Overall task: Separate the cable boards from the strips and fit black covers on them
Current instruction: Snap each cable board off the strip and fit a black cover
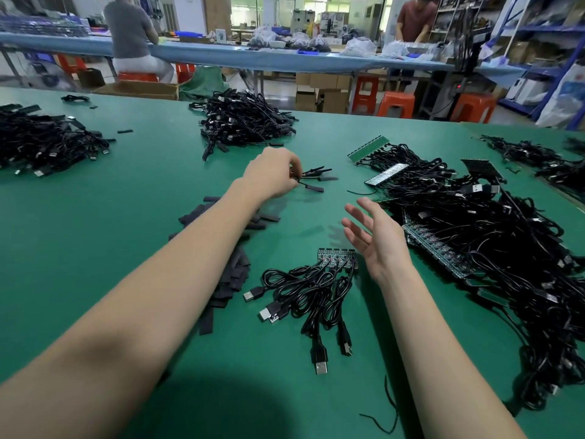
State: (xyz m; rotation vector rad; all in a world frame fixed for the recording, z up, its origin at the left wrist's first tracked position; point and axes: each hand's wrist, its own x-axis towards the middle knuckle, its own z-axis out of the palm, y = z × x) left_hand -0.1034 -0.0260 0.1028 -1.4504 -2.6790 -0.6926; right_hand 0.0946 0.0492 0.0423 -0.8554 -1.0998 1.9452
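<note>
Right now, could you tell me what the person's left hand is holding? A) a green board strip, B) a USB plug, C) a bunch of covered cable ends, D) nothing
C: the left hand pinches a bunch of covered cable ends above the table.

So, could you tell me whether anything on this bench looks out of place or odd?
Nothing looks damaged or spilled. A few black covers lie scattered away from the main heap, and a loose strand of black wire sits alone at the near edge. The left hand grips a small bunch of covered cables; the right hand is open.
</note>
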